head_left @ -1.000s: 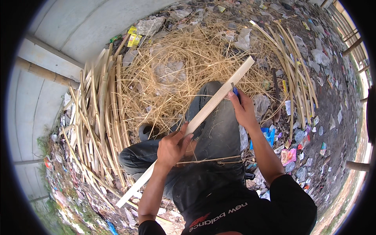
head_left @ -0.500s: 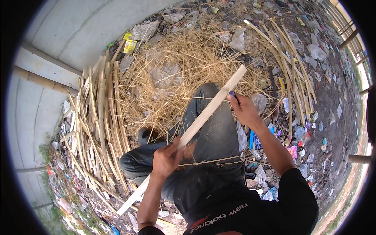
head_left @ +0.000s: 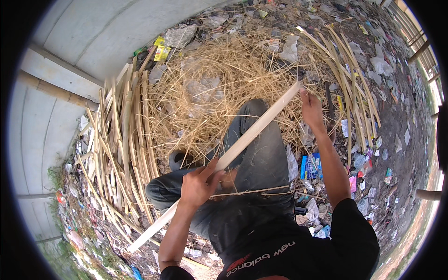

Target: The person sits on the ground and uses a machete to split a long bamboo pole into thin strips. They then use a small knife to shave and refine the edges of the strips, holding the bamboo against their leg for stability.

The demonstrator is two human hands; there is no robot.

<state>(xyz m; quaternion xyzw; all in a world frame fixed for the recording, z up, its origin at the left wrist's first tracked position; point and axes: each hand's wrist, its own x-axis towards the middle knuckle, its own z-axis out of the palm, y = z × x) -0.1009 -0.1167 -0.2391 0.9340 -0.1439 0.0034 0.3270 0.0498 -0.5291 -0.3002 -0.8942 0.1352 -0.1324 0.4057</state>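
A long pale bamboo strip (head_left: 256,133) slants across my lap, from low on the left to high on the right. My left hand (head_left: 199,185) is closed round its lower half, thumb and fingers on either side. At the strip's upper end is my right hand (head_left: 311,109), fingers closed and thumb up by the tip. It grips a small blue-handled knife, now almost wholly hidden by the fingers. A thin bamboo sliver (head_left: 252,192) lies across my lap below the strip.
Curly shavings (head_left: 224,70) cover the ground beyond my bent legs. Many bamboo strips are piled on the left (head_left: 123,140), and another bundle (head_left: 354,88) lies at the right. Plastic litter (head_left: 310,165) is scattered around. A grey wall (head_left: 88,32) stands at the left.
My right hand has slid up and to the right along the strip to its far end. The strip has shifted slightly, its lower end now further left. My left hand keeps its hold.
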